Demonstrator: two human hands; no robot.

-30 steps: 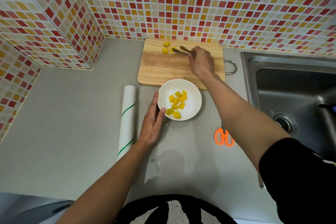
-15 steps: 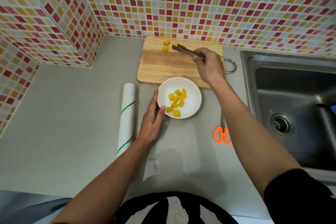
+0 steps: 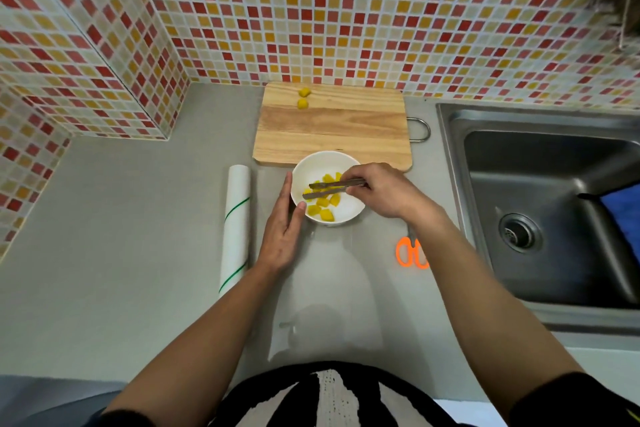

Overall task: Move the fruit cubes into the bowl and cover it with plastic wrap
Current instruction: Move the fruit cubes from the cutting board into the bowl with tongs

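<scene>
scissors (image 3: 412, 252) beside bowl (image 3: 349, 209), roll (image 3: 235, 229) left

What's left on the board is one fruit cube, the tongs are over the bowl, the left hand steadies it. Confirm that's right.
Not quite: the head view shows two fruit cubes left on the cutting board, not one. The rest holds: the right hand has the tongs over the bowl, and the left hand steadies it.

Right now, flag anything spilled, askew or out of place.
Nothing stands out. No spills: two fruit cubes remain on the cutting board, the rest lie in the bowl.
</scene>
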